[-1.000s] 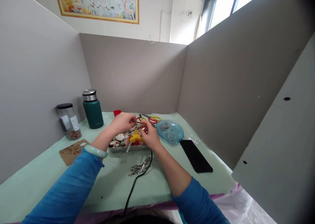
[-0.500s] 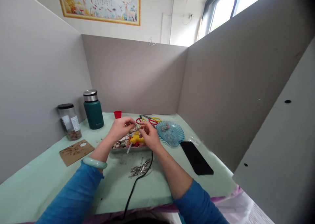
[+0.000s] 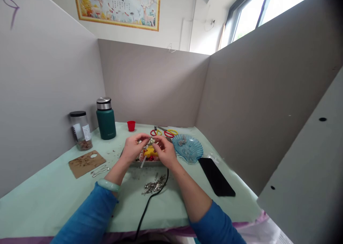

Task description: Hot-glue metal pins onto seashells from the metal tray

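Observation:
My left hand (image 3: 135, 147) and my right hand (image 3: 166, 153) meet over a shallow metal tray (image 3: 154, 163). Between their pinched fingertips is a small pale, greenish-white ornament (image 3: 151, 141), too small to make out fully. A yellow glue gun (image 3: 150, 151) lies in the tray beneath my fingers, its clear glue stick (image 3: 143, 162) poking out towards me. Small mixed pieces around it are partly hidden by my hands. Closer to me, a pile of small silver metal clips (image 3: 154, 185) lies on the cloth.
A black cord (image 3: 146, 207) runs towards me. On the right are a blue shell-shaped dish (image 3: 191, 153) and a black phone (image 3: 217, 178); scissors (image 3: 169, 133) and a red cup (image 3: 131, 126) stand behind. Leftward are a green flask (image 3: 106, 124), a jar (image 3: 81, 133), cardboard (image 3: 87, 164) and metal pins (image 3: 100, 171).
The view has shifted slightly, so everything sits a little further right. My hands have drawn closer together around the ornament, the left hand's fingers now nearly touching the right's.

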